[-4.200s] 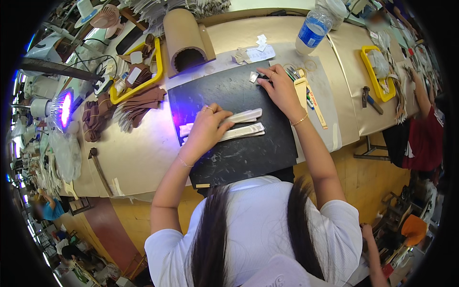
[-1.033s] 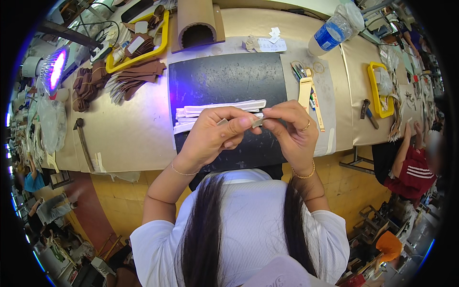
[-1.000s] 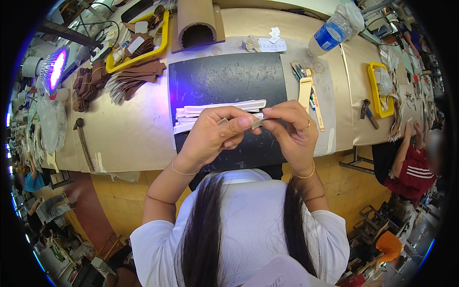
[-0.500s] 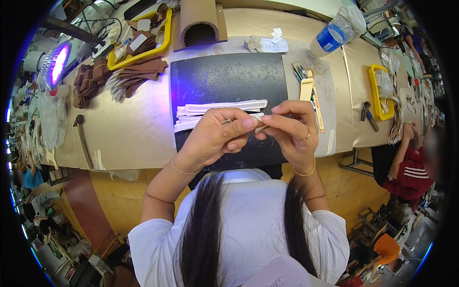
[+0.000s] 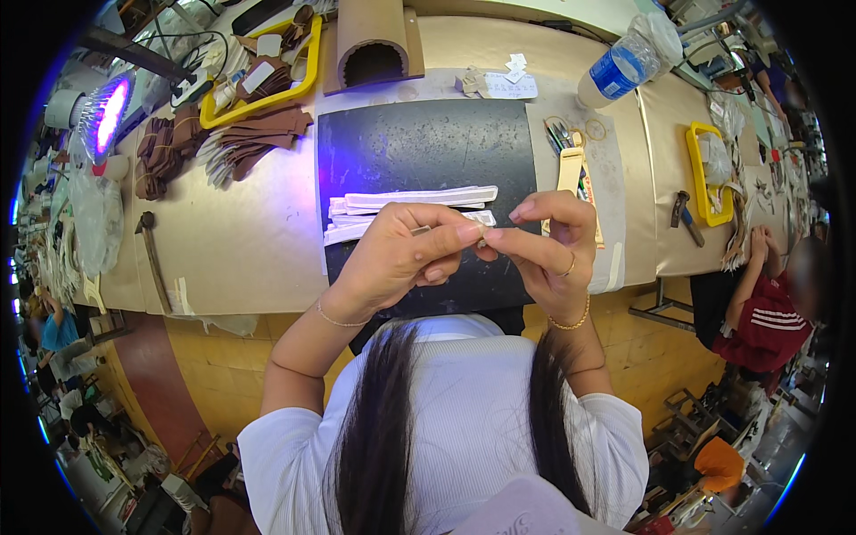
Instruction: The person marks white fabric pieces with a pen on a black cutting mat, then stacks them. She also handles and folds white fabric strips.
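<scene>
Both my hands meet in front of me over a black mat. My left hand is closed, its thumb pressed on a small pale piece that the fingers mostly hide. At the same spot my right hand pinches that piece between thumb and a fingertip, with its index finger lifted away. Just beyond the hands, several white strips with grey faces lie side by side on the mat, partly covered by my left hand.
Left of the mat lie brown leather pieces, a yellow tray and a hammer. A brown half-round form stands behind. On the right are a pen case, a plastic bottle, another hammer and a seated person.
My right index finger has lifted away from the piece, and the right fingertips have shifted slightly. The left hand stays nearly still.
</scene>
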{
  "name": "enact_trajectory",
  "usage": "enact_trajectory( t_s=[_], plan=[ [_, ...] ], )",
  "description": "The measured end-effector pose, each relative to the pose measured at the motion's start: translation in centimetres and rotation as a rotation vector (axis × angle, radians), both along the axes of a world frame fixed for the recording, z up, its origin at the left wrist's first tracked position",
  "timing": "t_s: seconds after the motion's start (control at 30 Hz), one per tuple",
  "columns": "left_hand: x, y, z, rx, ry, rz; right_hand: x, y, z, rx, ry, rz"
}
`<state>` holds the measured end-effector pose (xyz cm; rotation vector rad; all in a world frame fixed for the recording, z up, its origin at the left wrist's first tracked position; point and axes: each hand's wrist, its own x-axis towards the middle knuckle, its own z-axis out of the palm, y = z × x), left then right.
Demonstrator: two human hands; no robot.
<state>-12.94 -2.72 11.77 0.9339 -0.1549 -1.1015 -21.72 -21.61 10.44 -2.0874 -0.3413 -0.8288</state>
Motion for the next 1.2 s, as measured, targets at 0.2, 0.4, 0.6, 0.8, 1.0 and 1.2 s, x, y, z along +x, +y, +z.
enact_trajectory(
  t_s=[0.2, 0.4, 0.6, 0.8, 1.0, 1.2],
  plan=[
    [0.2, -0.2, 0.7, 0.026, 0.031, -0.049, 0.3, 0.0, -0.5, -0.017, -0.096, 0.031],
    [0.3, -0.3, 0.5, -0.019, 0.146, -0.07, 0.5, -0.1, -0.7, -0.051, -0.173, 0.03],
    [0.1, -0.3, -0.3, -0.081, 0.206, -0.078, 0.6, -0.2, -1.0, -0.057, -0.233, 0.009],
    [0.1, -0.5, -0.3, -0.087, 0.256, -0.083, 0.7, -0.1, -1.6, -0.034, -0.263, 0.012],
    [-0.1, -0.6, 0.2, -0.039, 0.154, -0.042, 0.7, 0.3, -1.8, 0.003, -0.191, 0.028],
    [-0.3, -0.9, -0.7, -0.028, 0.0, 0.084, 0.5, 0.5, -1.2, 0.106, -0.186, -0.004]
  ],
)
